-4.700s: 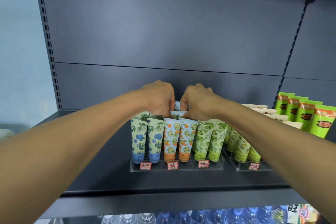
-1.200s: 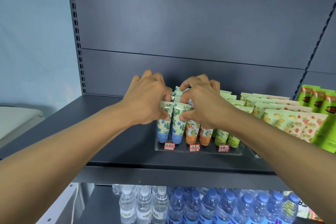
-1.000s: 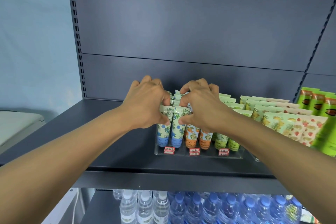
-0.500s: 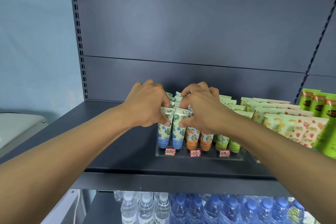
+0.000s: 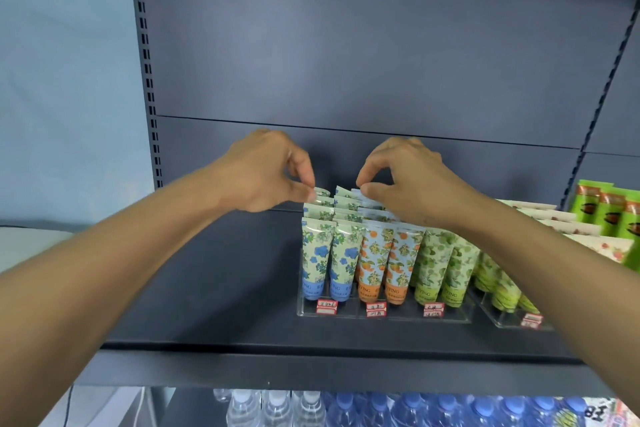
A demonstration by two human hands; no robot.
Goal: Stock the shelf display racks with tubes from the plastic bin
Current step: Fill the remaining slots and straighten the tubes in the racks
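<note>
Six columns of floral tubes (image 5: pixel 379 253) stand cap-down in a clear display rack (image 5: pixel 384 314) on the dark shelf (image 5: pixel 214 288): two blue-flowered columns at the left, two orange in the middle, two green at the right, with small red price tags (image 5: pixel 376 309) along the front. Behind the front row, crimped tube ends rise in steps. The left hand (image 5: pixel 263 172) pinches the rearmost blue tube's top edge between thumb and forefinger; the right hand (image 5: pixel 405 180) pinches the neighbouring rear tube's top likewise. Both forearms reach forward, hands apart.
</note>
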